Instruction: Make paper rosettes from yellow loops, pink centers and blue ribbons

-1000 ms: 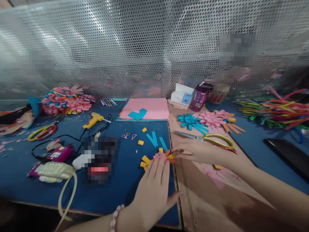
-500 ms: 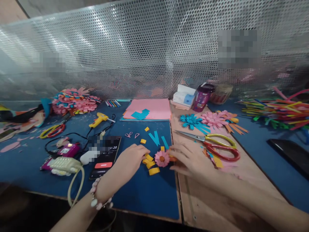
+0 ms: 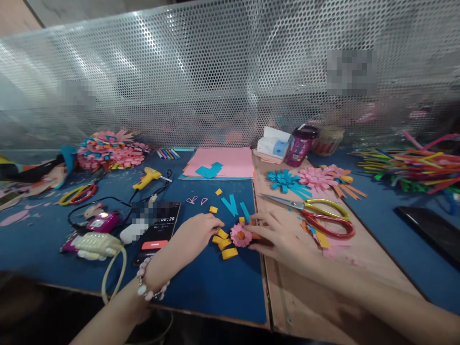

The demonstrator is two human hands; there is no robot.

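Note:
A pink paper flower with an orange centre (image 3: 241, 235) lies on the blue tabletop between my two hands. My right hand (image 3: 282, 235) is at its right side, fingers spread, the tips at orange paper beside the petals. My left hand (image 3: 197, 233) hovers left of the flower with loosely bent fingers and nothing visible in them. Its fingertips are close to several yellow paper strips (image 3: 224, 242), bent into curved pieces. Blue paper strips (image 3: 230, 205) lie just beyond the flower. Scissors with yellow and red handles (image 3: 328, 218) rest beyond my right hand.
A phone (image 3: 170, 223) and a yellow glue gun (image 3: 147, 178) with its cord are on the left. Pink paper sheets (image 3: 230, 160) lie at the back. Finished-looking paper flowers (image 3: 318, 177) and a purple cup (image 3: 302, 146) stand right, before a perforated metal panel (image 3: 215, 72).
My right hand has shifted slightly left, closer to the pink flower. The left hand has barely moved. The flower stays in place.

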